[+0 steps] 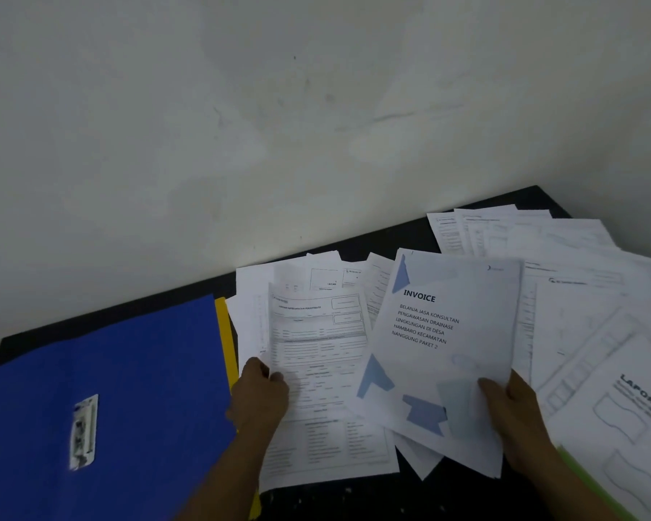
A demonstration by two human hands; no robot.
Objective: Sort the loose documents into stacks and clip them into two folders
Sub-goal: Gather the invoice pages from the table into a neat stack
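Loose white documents lie fanned across a black table point(354, 502). My left hand point(260, 392) pinches the left edge of a printed form sheet point(324, 370). My right hand point(512, 408) grips the lower right corner of an invoice cover page point(444, 332) with blue shapes, thumb on top. A blue folder point(121, 389) with a label window lies at the left, and a yellow folder point(226, 332) shows its edge from under it. A sheet headed "LAPORAN" point(632, 408) lies at the right with a green edge point(587, 479) below it.
A pale wall point(279, 126) rises right behind the table's far edge. More sheets point(512, 235) spread toward the back right corner. A strip of bare black tabletop shows at the front between my arms.
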